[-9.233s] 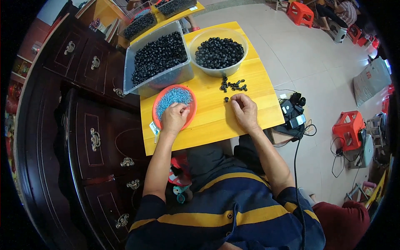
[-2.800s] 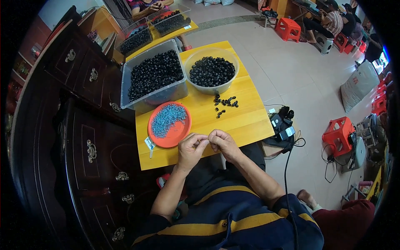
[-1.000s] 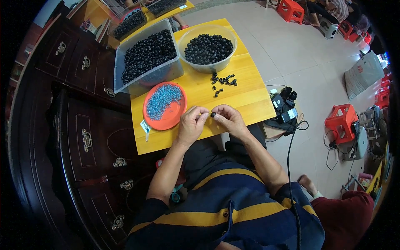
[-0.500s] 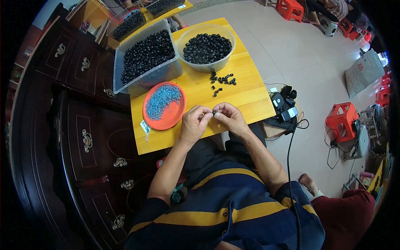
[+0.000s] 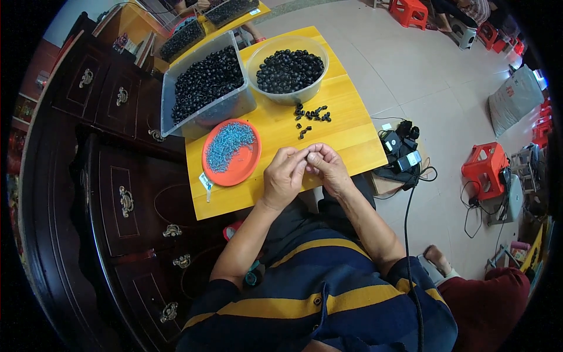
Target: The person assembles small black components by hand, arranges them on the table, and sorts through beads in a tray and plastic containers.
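My left hand (image 5: 284, 179) and my right hand (image 5: 329, 171) meet over the near edge of the yellow table (image 5: 352, 138), thumbs and fingertips pinched together. Between them is a small black part, now almost wholly covered by the fingers. Left of my left hand is a red-orange plate (image 5: 243, 167) with a heap of tiny blue-grey pieces (image 5: 227, 144). Beyond the hands lie several loose small black parts (image 5: 314, 114). Behind these stands a round clear tub (image 5: 287, 97) of black parts (image 5: 290, 69), and to its left a rectangular clear bin (image 5: 226, 108) full of black rings (image 5: 208, 82).
Dark wooden drawers (image 5: 126, 176) border the table's left side. To the right on the floor are black devices with cables (image 5: 404, 146), a red stool (image 5: 484, 170) and a white sack (image 5: 516, 100). A black cable (image 5: 407, 234) runs down past my right arm. Other people sit far off.
My fingers have closed further around the small black part, hiding it. The left hand has shifted slightly right and its fingers now overlap the right hand's fingertips.
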{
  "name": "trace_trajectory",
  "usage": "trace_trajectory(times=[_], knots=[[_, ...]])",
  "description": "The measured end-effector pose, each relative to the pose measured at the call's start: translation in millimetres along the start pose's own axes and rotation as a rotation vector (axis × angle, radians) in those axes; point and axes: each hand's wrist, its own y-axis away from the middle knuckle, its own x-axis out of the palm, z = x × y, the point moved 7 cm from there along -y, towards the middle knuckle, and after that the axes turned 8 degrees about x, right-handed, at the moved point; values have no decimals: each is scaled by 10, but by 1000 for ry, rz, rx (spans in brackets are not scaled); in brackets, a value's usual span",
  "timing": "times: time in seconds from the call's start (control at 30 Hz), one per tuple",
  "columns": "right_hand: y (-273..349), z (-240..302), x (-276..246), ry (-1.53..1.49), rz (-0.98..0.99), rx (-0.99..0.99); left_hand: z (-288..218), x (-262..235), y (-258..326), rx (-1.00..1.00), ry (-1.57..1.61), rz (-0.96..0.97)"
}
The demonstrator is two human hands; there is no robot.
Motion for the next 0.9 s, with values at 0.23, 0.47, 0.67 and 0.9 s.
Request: trace_trajectory(times=[0.23, 0.47, 0.67, 0.9], knots=[[-22, 42, -132, -91, 31, -17, 635, 276, 97, -404, 385, 1], [-24, 30, -195, -139, 88, -12, 807, 368, 30, -419, 54, 59], [-38, 33, -203, -157, 119, 4, 803, 394, -81, -319, -116, 55], [-48, 39, -202, -138, 142, -2, 799, 439, -179, -276, -146, 59]])
